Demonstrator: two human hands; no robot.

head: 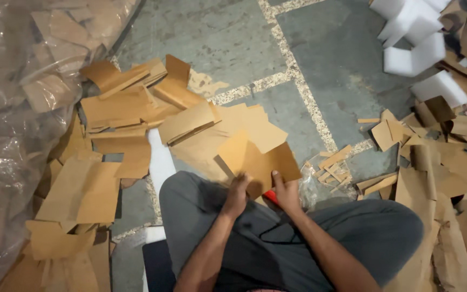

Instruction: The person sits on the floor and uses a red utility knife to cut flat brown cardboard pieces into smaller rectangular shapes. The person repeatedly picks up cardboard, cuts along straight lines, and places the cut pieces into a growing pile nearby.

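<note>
I sit on the floor with my knees bent, and both hands hold one brown cardboard piece (255,157) above my lap. My left hand (237,196) grips its lower left edge; this hand is blurred. My right hand (285,193) pinches the lower right edge with the thumb on top. A small red tool (270,197) shows under my right hand, and a thin black cord (277,230) lies across my grey trousers. Whether the right hand also grips the red tool, I cannot tell.
A heap of cut cardboard pieces (131,108) covers the floor ahead and to the left. A clear plastic sack of cardboard (12,108) stands at far left. White foam blocks (417,48) lie at top right, above more cardboard scraps (439,157). Small strips (333,162) lie by my right knee.
</note>
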